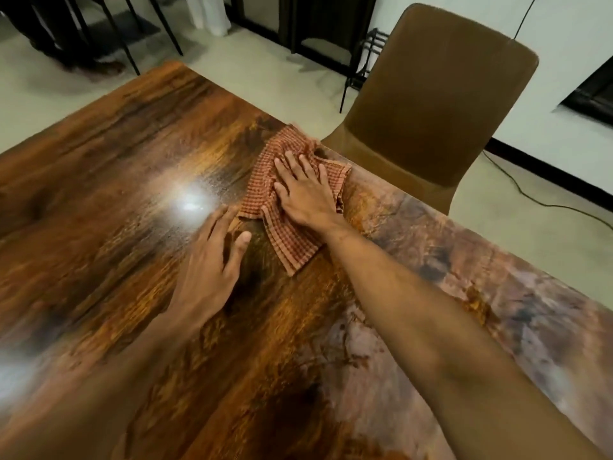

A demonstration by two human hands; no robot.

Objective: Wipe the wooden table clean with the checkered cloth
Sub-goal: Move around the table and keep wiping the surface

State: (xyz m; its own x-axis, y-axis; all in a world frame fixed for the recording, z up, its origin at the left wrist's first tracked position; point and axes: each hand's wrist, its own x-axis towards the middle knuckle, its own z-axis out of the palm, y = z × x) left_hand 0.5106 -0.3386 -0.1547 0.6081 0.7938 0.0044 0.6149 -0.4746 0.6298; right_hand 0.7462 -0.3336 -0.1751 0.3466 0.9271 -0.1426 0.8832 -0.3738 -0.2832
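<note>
Right hand: my right hand (305, 190) lies flat on the cloth (262, 184), fingers straight and spread, palm pressing down. Nothing is curled round or pinched; it is fully open and only bears on the fabric.

Left hand: my left hand (212, 260) is on the side of the cloth away from the chair (438, 104), fingers relaxed and a little apart, holding nothing. It is blurred, so it seems to rest on the wood, but I cannot say whether the palm touches.

Cloth: red-and-pale checks, rumpled and folded over itself, on the table (116, 167) just beside the chair's seat, close to the table edge that the chair faces. One corner reaches toward the chair's front, and a long flap trails back under my right wrist.

Fingertips: my left fingertips (245, 237) are just beside the cloth's near edge, apart from it.

Table: dark glossy wood grain, paler and mottled along the edge on the chair's side.

Glare: a bright reflection (194, 200) sits on the wood farther from the chair than the cloth, right by my left fingers.

Chair: brown, upholstered, upright, pulled close to the table edge.

Cable: a thin dark cable (530, 195) runs along the floor behind the chair.
</note>
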